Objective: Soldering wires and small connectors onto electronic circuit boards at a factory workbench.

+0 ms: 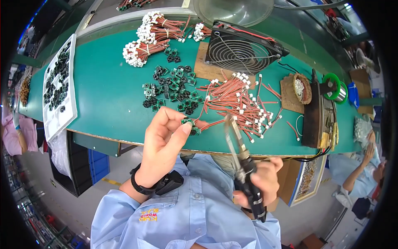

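Observation:
Pinched between the thumb and fingers of my left hand [163, 133] is a small green circuit board [187, 121], held just above the table's near edge. Red-and-black wires run beside it toward the wire pile, and I cannot tell whether they are joined to it. My right hand [263, 182] grips a black-handled soldering iron [248, 170]. Its metal front end points up and away, smeared by motion, to the right of the board and apart from it. Beyond my left hand lies a heap of similar green-and-black boards [176, 85]. Loose red-and-black wires [232, 99] with white connectors spread to its right.
A black fan [240, 52] with a wire guard stands at the back. Bundled wires [153, 33] lie back left, near a white tray [72, 95] of small boards. At right are a round dish [307, 89], a solder spool [342, 92] and a dark metal box [313, 116]. Other people sit both sides.

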Demonstrator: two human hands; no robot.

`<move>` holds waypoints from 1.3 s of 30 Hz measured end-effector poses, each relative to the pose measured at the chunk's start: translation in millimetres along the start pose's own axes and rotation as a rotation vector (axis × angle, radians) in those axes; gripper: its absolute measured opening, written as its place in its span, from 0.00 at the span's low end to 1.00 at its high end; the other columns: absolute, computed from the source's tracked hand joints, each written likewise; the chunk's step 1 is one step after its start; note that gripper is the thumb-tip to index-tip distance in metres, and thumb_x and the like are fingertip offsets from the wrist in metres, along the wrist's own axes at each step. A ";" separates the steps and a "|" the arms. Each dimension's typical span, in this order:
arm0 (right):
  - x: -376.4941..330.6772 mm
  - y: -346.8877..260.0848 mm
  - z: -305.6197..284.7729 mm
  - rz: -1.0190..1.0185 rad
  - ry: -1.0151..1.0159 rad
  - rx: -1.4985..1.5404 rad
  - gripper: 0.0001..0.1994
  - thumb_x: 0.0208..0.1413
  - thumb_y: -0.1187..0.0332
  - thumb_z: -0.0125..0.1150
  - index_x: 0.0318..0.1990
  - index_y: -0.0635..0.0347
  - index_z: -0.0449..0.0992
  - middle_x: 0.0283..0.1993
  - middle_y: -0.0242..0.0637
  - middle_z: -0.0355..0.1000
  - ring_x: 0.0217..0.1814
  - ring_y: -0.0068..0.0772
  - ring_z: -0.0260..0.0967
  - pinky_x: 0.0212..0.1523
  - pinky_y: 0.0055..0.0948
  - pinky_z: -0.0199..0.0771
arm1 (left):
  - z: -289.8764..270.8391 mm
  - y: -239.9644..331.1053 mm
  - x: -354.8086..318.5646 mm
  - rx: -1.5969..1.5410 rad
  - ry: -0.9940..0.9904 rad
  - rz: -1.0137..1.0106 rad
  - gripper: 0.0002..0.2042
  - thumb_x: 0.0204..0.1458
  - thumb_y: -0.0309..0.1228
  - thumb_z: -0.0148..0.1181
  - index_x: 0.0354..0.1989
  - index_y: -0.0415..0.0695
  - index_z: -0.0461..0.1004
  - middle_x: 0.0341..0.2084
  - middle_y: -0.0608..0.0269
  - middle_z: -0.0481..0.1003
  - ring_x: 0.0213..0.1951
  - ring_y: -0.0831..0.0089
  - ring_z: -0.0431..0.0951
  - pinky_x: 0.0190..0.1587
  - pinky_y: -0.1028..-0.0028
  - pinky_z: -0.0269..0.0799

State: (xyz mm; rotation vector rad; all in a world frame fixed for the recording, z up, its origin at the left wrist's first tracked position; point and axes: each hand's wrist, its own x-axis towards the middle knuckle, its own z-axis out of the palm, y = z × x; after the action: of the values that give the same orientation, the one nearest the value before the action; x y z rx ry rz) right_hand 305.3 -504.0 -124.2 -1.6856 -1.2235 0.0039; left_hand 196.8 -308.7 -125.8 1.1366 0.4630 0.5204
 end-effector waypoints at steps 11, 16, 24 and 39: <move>-2.8 -5.1 5.7 -0.042 -0.125 0.008 0.18 0.31 0.63 0.71 0.36 0.44 0.76 0.28 0.24 0.72 0.32 0.23 0.70 0.48 0.34 0.51 | -0.7 0.1 0.4 0.134 0.086 0.118 0.04 0.53 0.21 0.50 0.32 0.40 0.60 0.38 0.49 0.73 0.42 0.73 0.74 0.46 0.74 0.65; -2.1 -5.3 6.4 -0.046 -0.133 -0.004 0.17 0.32 0.63 0.70 0.36 0.45 0.76 0.28 0.24 0.72 0.32 0.23 0.70 0.48 0.33 0.51 | -0.3 -0.4 -1.2 0.129 0.091 0.120 0.04 0.52 0.21 0.50 0.32 0.40 0.61 0.39 0.50 0.73 0.41 0.73 0.75 0.46 0.73 0.65; -3.1 -4.4 7.8 -0.050 -0.124 -0.007 0.17 0.33 0.63 0.70 0.35 0.45 0.76 0.27 0.24 0.71 0.31 0.24 0.70 0.47 0.33 0.51 | -1.8 -0.5 -3.3 0.218 0.111 0.108 0.05 0.51 0.20 0.51 0.31 0.40 0.61 0.33 0.53 0.76 0.45 0.72 0.72 0.49 0.70 0.60; -4.5 -4.5 8.4 -0.058 -0.122 -0.003 0.17 0.32 0.63 0.70 0.36 0.45 0.76 0.25 0.24 0.70 0.31 0.25 0.70 0.48 0.33 0.51 | -0.7 2.0 -4.5 0.292 0.143 0.082 0.06 0.49 0.22 0.52 0.30 0.42 0.60 0.29 0.60 0.78 0.47 0.72 0.68 0.50 0.69 0.53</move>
State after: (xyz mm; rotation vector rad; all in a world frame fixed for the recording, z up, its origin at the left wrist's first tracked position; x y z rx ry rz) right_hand 295.6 -501.4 -127.5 -1.6716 -1.3637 0.0705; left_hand 192.5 -310.2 -123.8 1.4081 0.6336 0.6221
